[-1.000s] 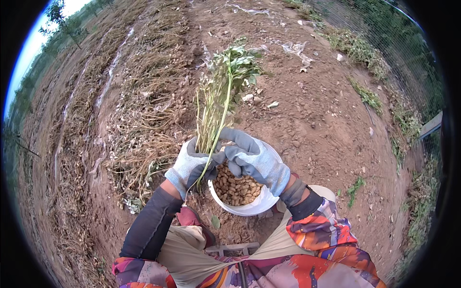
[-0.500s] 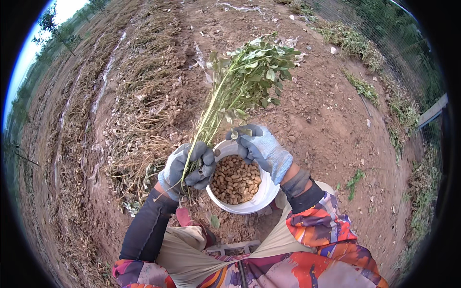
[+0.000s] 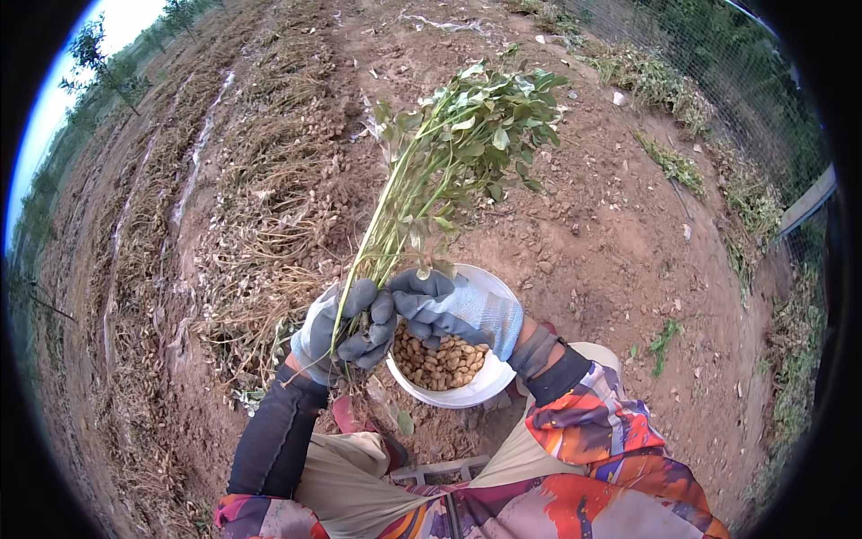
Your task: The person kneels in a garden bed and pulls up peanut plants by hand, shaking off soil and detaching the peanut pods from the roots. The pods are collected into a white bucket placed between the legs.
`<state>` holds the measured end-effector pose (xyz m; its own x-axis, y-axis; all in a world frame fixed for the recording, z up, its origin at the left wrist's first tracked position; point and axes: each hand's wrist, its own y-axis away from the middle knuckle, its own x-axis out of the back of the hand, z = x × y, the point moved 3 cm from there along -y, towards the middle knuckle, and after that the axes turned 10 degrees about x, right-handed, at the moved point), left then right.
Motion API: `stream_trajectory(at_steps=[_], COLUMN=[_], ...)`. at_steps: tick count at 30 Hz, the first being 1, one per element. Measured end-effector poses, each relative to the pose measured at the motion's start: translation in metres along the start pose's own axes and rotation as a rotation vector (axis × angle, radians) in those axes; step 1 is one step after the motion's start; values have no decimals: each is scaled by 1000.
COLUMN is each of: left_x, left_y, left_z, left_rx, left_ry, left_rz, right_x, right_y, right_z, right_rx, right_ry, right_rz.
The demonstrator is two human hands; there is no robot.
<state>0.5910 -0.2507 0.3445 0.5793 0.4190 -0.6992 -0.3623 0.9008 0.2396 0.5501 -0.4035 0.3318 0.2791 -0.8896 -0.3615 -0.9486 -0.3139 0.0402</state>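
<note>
My left hand [image 3: 346, 331], in a grey-and-blue coated glove, is closed round the lower stems of a peanut plant [image 3: 409, 193]. Its leafy green top leans away, up and to the right. Against the left hand's fingers, at the root end, is my right hand [image 3: 467, 313], gloved alike, with fingers curled inward. Whatever they pinch is hidden. Below the right hand stands a white bucket [image 3: 496, 375] partly filled with peanuts in their shells [image 3: 438, 364].
Rows of dried, pulled-up peanut plants [image 3: 269, 216] lie along the left. Bare reddish soil [image 3: 611, 234] spreads to the right, with green weeds [image 3: 663, 346]. A mesh fence [image 3: 754, 99] runs at the far right. A low stool edge [image 3: 440, 471] shows between my legs.
My right hand has moved left and slightly down from over the bucket to meet the left hand at the stem base. The left hand keeps its hold on the plant.
</note>
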Motion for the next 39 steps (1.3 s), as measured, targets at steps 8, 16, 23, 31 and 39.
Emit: stream_trajectory(at_steps=[8, 16, 23, 31, 39], left_x=[7, 11, 0, 15, 30], left_y=[-8, -18, -9, 12, -7], left_z=[-12, -22, -15, 6, -15], left_rx=[-32, -12, -12, -143, -84], left_ry=[-156, -96, -192, -79, -53], left_rz=[-2, 89, 130, 136, 336], right_x=[38, 30, 90, 67, 44], right_y=[-10, -11, -13, -4, -4], right_z=[-1, 0, -2, 18, 6], right_rx=[155, 38, 121, 56, 77], right_ry=[827, 726, 559, 738, -326], right_rz=[238, 492, 774, 327, 63])
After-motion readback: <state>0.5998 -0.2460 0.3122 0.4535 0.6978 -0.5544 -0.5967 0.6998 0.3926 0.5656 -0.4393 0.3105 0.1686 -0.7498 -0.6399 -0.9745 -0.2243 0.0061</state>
